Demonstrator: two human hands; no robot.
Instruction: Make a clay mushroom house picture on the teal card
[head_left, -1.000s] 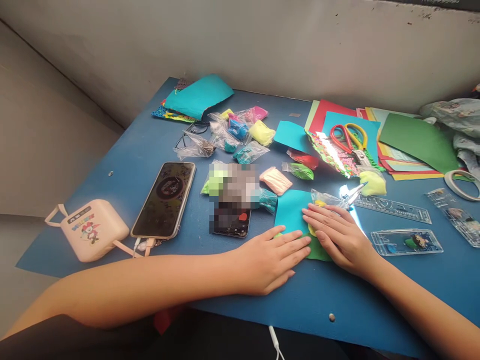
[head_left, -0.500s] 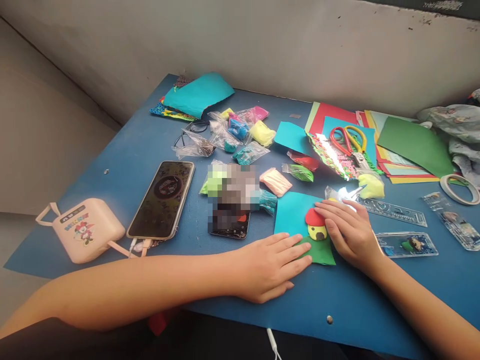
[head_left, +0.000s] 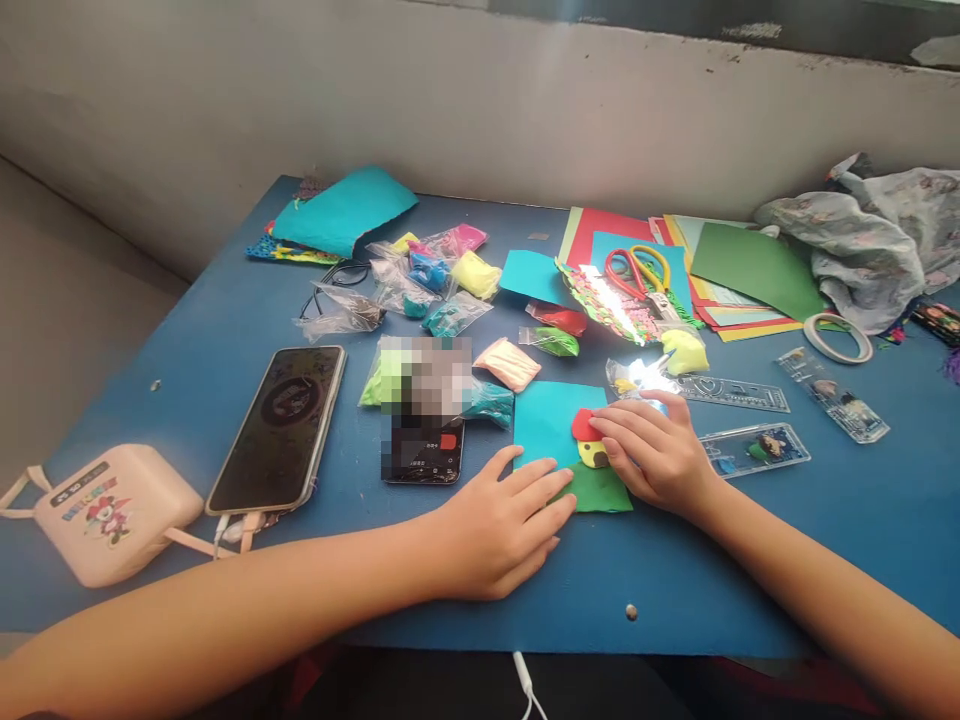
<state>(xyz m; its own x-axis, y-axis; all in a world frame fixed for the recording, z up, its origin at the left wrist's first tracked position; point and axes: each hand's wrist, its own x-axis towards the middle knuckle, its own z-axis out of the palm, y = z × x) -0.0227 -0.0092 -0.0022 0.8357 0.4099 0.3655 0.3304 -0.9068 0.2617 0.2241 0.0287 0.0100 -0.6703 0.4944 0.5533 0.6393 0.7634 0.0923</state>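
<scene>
A small card lies on the table, its upper part blue [head_left: 551, 415] and its lower part covered in green [head_left: 611, 493]. On it sits a flat clay figure with a red cap [head_left: 584, 424] and a yellow face [head_left: 592, 454] with dark spots. My left hand [head_left: 506, 525] rests flat, fingers outstretched over the card's lower left corner. From the right, my right hand [head_left: 660, 452] lays its extended fingers on the figure's right side, hiding part of cap and face. Neither hand grips anything.
Bags of coloured clay [head_left: 475, 274] lie behind the card. To the left are a phone [head_left: 277, 430], a pink power bank [head_left: 116, 515] and a second phone [head_left: 424, 450], partly blurred. Scissors [head_left: 637, 272], paper sheets [head_left: 757, 270], a tape roll [head_left: 838, 338] and clear cases [head_left: 757, 450] lie to the right.
The view has shifted, so the tabletop things appear further left. My right fingers now cover more of the yellow face. My left thumb has spread away from the other fingers.
</scene>
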